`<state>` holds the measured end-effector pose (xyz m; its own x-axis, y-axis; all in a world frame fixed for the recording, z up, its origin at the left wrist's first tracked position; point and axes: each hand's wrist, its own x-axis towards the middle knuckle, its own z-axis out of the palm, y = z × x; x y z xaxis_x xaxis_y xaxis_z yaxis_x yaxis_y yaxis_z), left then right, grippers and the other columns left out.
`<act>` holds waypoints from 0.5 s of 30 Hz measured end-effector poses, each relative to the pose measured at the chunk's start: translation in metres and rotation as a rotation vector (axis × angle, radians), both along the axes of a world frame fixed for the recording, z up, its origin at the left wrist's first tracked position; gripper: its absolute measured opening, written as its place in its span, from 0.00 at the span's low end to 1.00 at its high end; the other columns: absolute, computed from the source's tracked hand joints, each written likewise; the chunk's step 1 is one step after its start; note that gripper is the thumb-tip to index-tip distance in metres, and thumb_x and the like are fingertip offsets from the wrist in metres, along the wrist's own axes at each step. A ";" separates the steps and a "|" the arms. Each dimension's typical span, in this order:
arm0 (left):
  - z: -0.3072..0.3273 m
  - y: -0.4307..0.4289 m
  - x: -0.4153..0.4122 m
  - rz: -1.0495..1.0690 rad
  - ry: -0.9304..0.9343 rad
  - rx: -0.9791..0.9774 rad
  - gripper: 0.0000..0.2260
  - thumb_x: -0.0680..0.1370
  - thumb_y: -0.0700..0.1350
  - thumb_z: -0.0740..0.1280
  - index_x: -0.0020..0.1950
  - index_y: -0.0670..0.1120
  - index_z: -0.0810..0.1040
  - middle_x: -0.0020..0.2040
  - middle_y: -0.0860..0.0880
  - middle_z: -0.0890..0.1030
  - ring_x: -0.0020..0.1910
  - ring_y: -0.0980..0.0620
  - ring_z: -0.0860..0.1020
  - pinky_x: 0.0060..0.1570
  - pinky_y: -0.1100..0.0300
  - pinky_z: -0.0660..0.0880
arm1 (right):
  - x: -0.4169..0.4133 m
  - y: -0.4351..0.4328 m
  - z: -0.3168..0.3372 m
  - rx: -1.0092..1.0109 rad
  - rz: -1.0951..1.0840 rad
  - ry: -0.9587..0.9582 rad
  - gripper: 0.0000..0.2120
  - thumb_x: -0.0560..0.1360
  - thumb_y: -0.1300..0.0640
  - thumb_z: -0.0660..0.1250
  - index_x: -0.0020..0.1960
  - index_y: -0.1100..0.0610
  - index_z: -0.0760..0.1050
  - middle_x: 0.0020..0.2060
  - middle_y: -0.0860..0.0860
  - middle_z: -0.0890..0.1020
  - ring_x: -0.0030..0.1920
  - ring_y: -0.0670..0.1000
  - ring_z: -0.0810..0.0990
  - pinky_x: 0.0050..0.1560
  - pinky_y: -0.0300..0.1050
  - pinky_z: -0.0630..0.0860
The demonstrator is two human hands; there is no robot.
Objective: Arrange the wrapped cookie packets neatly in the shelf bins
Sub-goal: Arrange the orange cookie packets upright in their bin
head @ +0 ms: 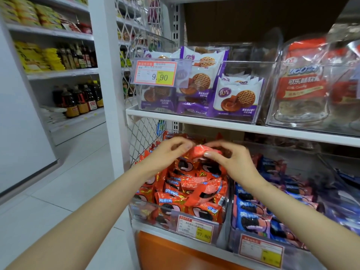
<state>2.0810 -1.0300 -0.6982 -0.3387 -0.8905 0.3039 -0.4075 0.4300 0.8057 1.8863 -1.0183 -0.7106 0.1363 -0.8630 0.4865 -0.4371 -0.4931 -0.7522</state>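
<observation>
Both hands over the back of the clear bin point(136, 207) at the left end of the lower shelf point(194, 242). Left hand point(167, 152) with fingers curled, tips pinching the left edge of a red cookie packet point(202, 151) at the top of the heap. Right hand point(233, 160) likewise half-closed, thumb and fingertips gripping the same packet from its right side. Packet held between the two, just above or resting on the heap; hard to tell which.

Below it, a heap of red packets point(187, 190) filling the bin, lying at mixed angles, some flat, some tipped on edge, a few standing roughly upright along the front wall behind the price tag point(194, 228). Far from tidy.

Next bin to the right: blue packets point(251, 217), also loose and slanted, only the front few facing forward.

On the upper shelf point(233, 125), purple-and-white packets point(235, 98) standing mostly upright in their bin, fairly orderly already.

Judged from this: early to middle of the job. Red bin in hand and mostly unsorted; blue bin apparently untouched. Left to do, probably: setting the held packet down squarely, then straightening the rest of the red heap and the blue one.
</observation>
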 end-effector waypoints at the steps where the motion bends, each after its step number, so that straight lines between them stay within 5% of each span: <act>1: 0.000 0.003 0.004 -0.008 0.029 0.003 0.05 0.79 0.42 0.60 0.52 0.48 0.75 0.44 0.58 0.76 0.39 0.70 0.74 0.40 0.76 0.69 | 0.003 0.000 0.000 0.034 0.011 -0.043 0.07 0.71 0.56 0.72 0.50 0.52 0.81 0.45 0.42 0.83 0.45 0.34 0.79 0.46 0.26 0.72; 5: -0.004 0.009 0.010 0.011 0.143 0.080 0.04 0.73 0.38 0.69 0.43 0.45 0.77 0.35 0.53 0.78 0.31 0.65 0.73 0.36 0.72 0.69 | 0.011 0.001 0.005 0.178 0.088 -0.259 0.07 0.71 0.61 0.71 0.48 0.54 0.80 0.39 0.44 0.83 0.37 0.36 0.80 0.38 0.27 0.72; 10: -0.007 0.015 0.012 0.054 0.269 0.159 0.03 0.74 0.36 0.69 0.45 0.41 0.76 0.28 0.55 0.79 0.27 0.65 0.75 0.30 0.76 0.67 | 0.012 -0.001 0.005 0.362 0.149 -0.326 0.09 0.68 0.63 0.73 0.47 0.53 0.80 0.38 0.47 0.84 0.36 0.41 0.82 0.36 0.30 0.74; 15: -0.004 0.015 0.006 0.107 0.290 0.201 0.04 0.74 0.43 0.69 0.44 0.47 0.74 0.25 0.59 0.77 0.26 0.67 0.73 0.30 0.73 0.67 | 0.013 -0.008 0.004 0.390 0.059 -0.458 0.09 0.65 0.63 0.75 0.44 0.58 0.80 0.37 0.50 0.84 0.38 0.48 0.83 0.42 0.39 0.78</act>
<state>2.0875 -1.0145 -0.7020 -0.1661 -0.9679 0.1888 -0.1840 0.2185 0.9583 1.8998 -1.0261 -0.7068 0.0407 -0.9869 0.1558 -0.0066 -0.1562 -0.9877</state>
